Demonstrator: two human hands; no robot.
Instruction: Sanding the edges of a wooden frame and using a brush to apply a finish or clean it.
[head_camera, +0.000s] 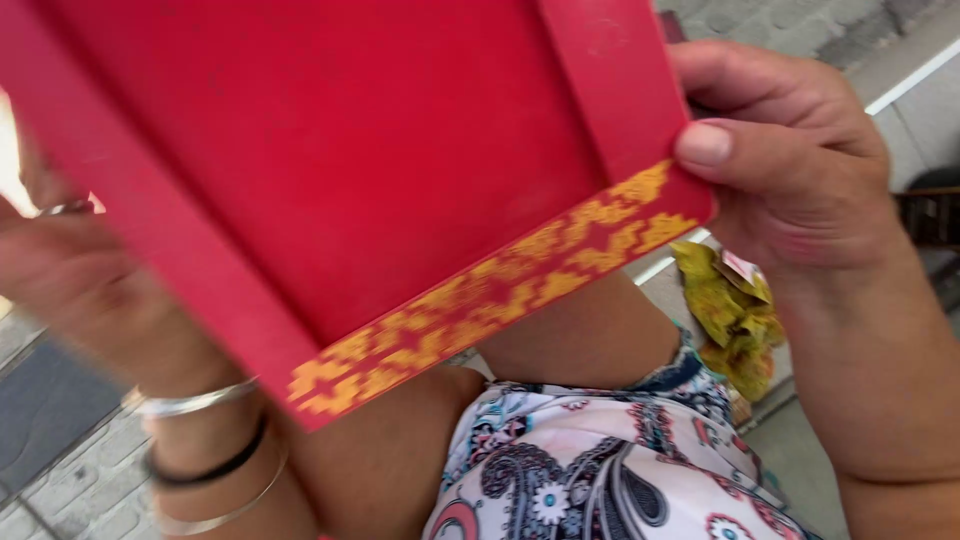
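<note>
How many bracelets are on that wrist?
3, all on the left wrist: a silver bangle nearest the left hand, a black band below it, a thin bangle lowest. More may be hidden.

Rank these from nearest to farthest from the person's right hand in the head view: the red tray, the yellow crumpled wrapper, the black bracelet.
1. Red tray: gripped at its corner by the right hand.
2. Yellow crumpled wrapper: just below that hand.
3. Black bracelet: far across, on the left wrist.
</note>
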